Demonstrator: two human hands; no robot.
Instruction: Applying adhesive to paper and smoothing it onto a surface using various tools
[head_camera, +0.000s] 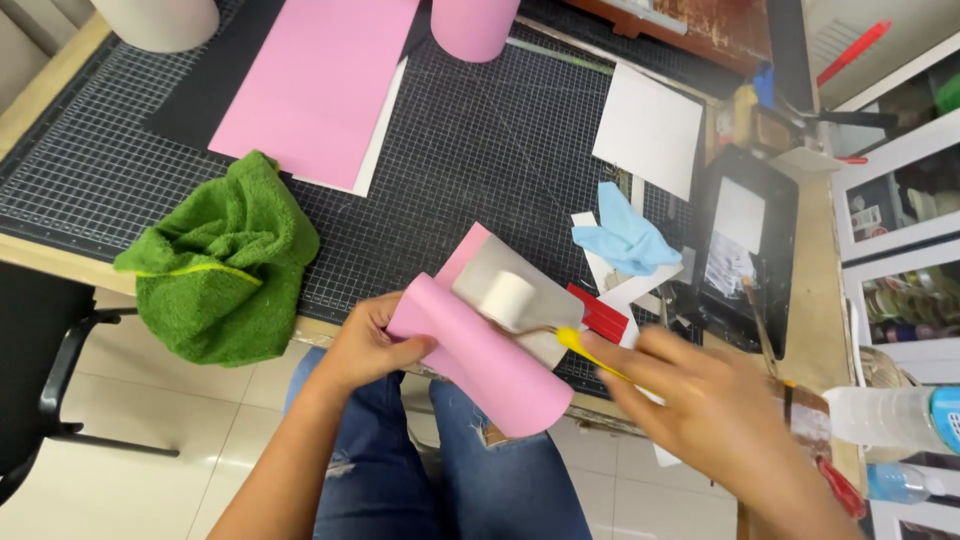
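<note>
Glue risk: your left hand (365, 345) clamped the curled pink sheet (480, 350); your blurred right hand (700, 400) gripped the yellow-handled brush (585, 350), possibly smearing unevenly.

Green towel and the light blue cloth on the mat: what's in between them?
In the head view, only bare black cutting mat lies between the green towel and the blue cloth. The pink sheet sits farther up.

Green towel (225, 262), blue cloth (625, 240)
</note>
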